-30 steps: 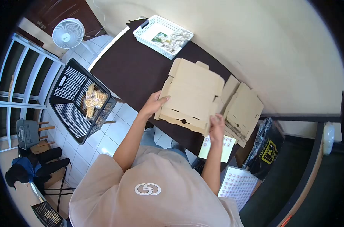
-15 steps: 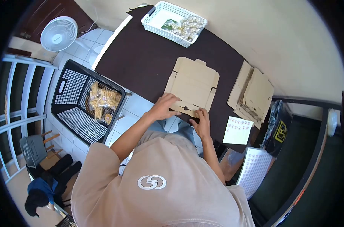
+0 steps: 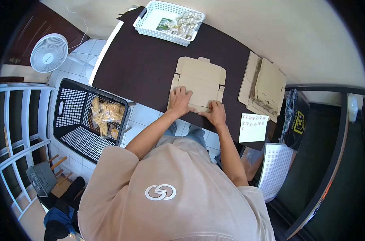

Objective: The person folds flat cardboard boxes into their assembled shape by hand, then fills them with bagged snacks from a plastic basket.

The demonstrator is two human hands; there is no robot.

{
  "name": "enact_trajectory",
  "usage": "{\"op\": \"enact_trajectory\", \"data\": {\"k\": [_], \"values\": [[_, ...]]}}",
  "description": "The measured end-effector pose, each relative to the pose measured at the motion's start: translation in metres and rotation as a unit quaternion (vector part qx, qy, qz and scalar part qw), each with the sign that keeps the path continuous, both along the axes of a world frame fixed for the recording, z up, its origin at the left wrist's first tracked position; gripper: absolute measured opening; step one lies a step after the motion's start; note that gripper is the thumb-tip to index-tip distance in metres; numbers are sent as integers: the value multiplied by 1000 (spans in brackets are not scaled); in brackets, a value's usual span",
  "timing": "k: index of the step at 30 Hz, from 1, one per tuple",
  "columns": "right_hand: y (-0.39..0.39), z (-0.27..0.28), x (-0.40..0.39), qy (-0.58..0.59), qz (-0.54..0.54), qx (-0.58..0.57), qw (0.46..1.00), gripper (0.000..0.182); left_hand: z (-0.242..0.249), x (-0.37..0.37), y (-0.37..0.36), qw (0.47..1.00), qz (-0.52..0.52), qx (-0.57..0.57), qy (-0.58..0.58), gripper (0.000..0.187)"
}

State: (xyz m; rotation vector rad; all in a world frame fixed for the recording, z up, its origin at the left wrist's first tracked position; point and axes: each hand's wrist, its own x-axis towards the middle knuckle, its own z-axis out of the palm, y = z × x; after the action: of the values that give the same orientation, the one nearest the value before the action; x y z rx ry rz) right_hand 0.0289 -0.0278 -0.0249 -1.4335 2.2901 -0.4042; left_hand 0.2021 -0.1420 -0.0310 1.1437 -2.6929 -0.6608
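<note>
— Hands first: where are they?

— Both lie at the near edge of the table [image 3: 142, 68], on the flat cardboard box blank [image 3: 200, 80]. The left hand [image 3: 180, 102] presses palm-down on the blank's near left part, fingers spread wide and flat. The right hand [image 3: 215, 113] rests on the near right flap, fingers loosely extended, gripping nothing.

— And the blank itself?

— Unfolded, lying flat near the middle of the table's near edge, flaps out.

— What else is on the table?

— A white basket [image 3: 168, 22] of small packets at the far left corner, a stack of flat cardboard blanks [image 3: 266, 86] along the right edge, and a sticker sheet [image 3: 252, 128] at the near right corner. A black basket [image 3: 84, 114] holding packed snacks stands on the floor, left of the table.
</note>
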Motion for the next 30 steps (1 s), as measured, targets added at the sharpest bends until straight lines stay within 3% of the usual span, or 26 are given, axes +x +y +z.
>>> {"op": "enact_trajectory", "data": {"k": [2,5,9,11,20,26,30], "values": [[-2,-1,-1,12,-5,18,1000,59,-4,2,-4,1000,1,5,-5,80],[-10,2,-7,-9,-11,80,997,60,3,5,-10,999,15,32,-29,80],[-11,-8,-21,-30,15,77,996,57,7,17,-24,996,29,60,-54,80],[-10,-10,-32,-97,24,108,989,53,8,23,-30,994,32,78,-77,78],[3,-27,-70,-172,119,47,977,39,3,43,-45,993,-25,109,-38,71],[1,-31,-76,-171,162,20,972,28,-2,47,-59,988,-76,117,-74,66],[3,9,-39,-116,98,58,987,38,6,49,-46,989,-104,97,-50,55]]}}
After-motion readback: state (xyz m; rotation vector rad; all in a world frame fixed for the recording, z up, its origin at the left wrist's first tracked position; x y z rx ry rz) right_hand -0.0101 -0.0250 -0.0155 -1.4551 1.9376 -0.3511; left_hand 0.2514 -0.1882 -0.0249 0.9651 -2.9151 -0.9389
